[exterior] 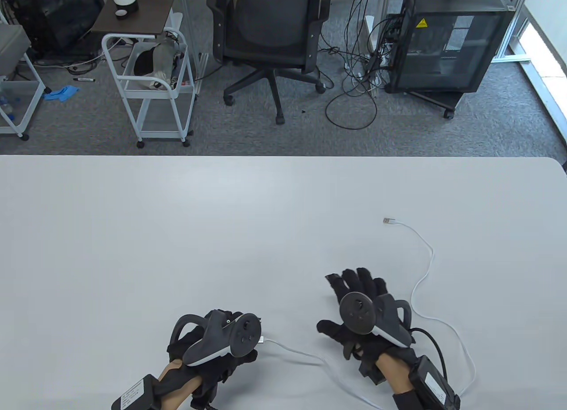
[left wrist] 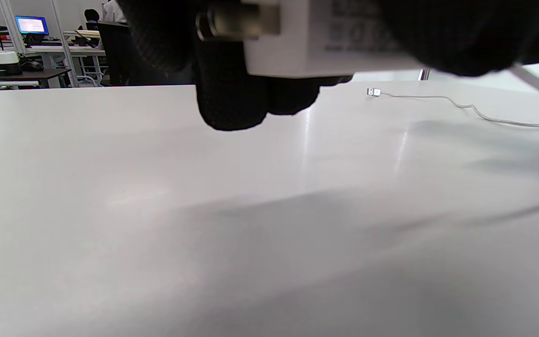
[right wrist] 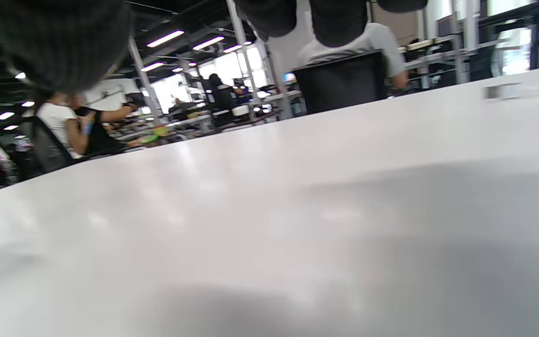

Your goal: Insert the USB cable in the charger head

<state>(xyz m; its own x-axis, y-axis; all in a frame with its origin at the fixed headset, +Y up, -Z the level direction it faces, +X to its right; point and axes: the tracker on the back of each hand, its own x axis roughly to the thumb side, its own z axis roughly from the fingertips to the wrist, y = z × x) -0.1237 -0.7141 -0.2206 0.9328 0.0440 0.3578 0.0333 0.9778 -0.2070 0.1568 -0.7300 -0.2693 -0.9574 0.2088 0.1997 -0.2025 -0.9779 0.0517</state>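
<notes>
Our left hand (exterior: 212,339) grips the charger head (left wrist: 316,42) steady; our right hand (exterior: 363,312), fingers spread and holding nothing, heads for the USB cable (exterior: 425,272) on the worktop (exterior: 177,232).

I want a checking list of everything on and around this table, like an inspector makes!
Surface: white table, bare and glossy where it shows.
Job's things: charger head, white, held in the left hand; USB plug lies loose far to the right, not inserted.
Clutter: nothing seen on the table.
Grippers: left hand grips the charger head; right hand is spread flat, holding nothing.
Cables: white USB cable snakes from the plug past the right hand and ends beside the left hand.
Surroundings: office chair, white cart, black cabinet, floor cables.
</notes>
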